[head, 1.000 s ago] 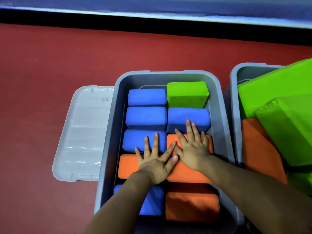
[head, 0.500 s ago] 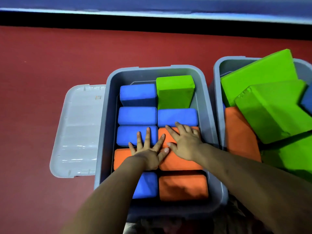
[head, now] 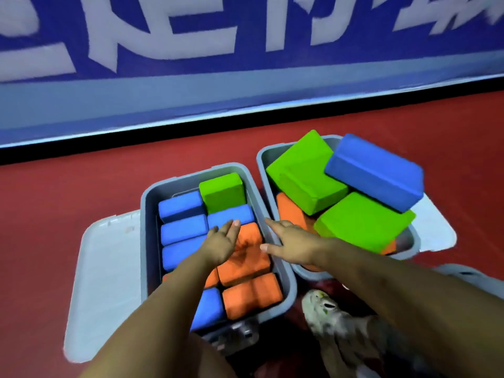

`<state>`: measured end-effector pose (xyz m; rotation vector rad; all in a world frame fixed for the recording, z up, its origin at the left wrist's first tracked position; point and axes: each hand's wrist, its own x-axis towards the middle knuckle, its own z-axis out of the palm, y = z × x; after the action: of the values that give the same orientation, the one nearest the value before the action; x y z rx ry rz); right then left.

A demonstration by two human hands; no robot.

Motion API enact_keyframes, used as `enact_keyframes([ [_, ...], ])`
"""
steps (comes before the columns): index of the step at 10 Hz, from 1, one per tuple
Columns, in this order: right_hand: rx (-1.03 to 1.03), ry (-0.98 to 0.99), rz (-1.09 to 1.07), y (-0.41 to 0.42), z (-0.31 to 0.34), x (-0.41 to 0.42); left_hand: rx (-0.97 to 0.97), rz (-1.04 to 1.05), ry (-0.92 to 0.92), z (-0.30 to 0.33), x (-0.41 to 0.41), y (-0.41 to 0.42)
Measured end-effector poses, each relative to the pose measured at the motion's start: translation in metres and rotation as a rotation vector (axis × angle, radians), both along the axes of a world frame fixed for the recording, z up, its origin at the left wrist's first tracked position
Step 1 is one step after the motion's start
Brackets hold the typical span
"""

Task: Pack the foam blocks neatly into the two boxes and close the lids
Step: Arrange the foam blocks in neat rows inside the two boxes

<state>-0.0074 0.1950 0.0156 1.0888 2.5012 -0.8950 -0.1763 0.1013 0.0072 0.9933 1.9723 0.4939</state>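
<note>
Grey plastic formed both boxes, which stood side by side on a red floor (head: 68, 192). The left box (head: 148, 214) held foam blocks in two neat rows: three blue blocks (head: 182, 230) along its left side, a green block (head: 222, 190) tilted at the far right corner, a blue block (head: 231, 215) just before it, then orange blocks (head: 245, 257) toward the near end, with another blue block (head: 208, 306) and an orange block (head: 252, 293) at the near wall. Its pale lid (head: 106, 268) lay open flat on the floor at the left. The right box (head: 263, 159) held blocks in a loose heap rising above the rim: three green blocks (head: 360, 222), a large blue block (head: 376, 173) lying tilted on top, and an orange block (head: 289, 211) below them. Its lid (head: 436, 227) lay open at the right.

The left hand (head: 222, 241) was spread with fingers straight, over the orange and blue blocks in the left box; contact could not be judged. The right hand (head: 291, 241) was spread, forefinger and thumb extended, above the adjoining rims of the two boxes and holding nothing. A blue banner (head: 245, 36) with white characters stood beyond the floor.
</note>
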Motion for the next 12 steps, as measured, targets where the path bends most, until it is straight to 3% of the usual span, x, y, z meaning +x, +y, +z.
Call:
enact_keyframes([
  [2, 0.045, 0.049, -0.128, -0.012, 0.051, 0.114, 0.138, 0.035, -0.028, 0.057, 0.1, -0.009],
  [3, 0.03, 0.018, -0.191, -0.012, 0.057, 0.172, 0.188, -0.049, 0.006, 0.059, 0.136, -0.005],
  [5, 0.01, -0.001, -0.312, 0.005, 0.034, 0.257, 0.089, -0.15, 0.096, 0.057, 0.195, 0.008],
  [6, 0.042, -0.064, -0.304, 0.013, 0.018, 0.279, -0.028, -0.303, 0.225, 0.035, 0.211, 0.021],
  [8, 0.07, -0.156, -0.241, 0.03, -0.042, 0.277, -0.209, -0.498, 0.312, -0.025, 0.232, 0.049],
  [10, 0.097, -0.149, -0.188, 0.045, -0.096, 0.258, -0.227, -0.507, 0.312, -0.085, 0.243, 0.066],
  [12, 0.12, -0.187, -0.188, 0.06, -0.118, 0.25, -0.26, -0.539, 0.401, -0.103, 0.243, 0.069],
])
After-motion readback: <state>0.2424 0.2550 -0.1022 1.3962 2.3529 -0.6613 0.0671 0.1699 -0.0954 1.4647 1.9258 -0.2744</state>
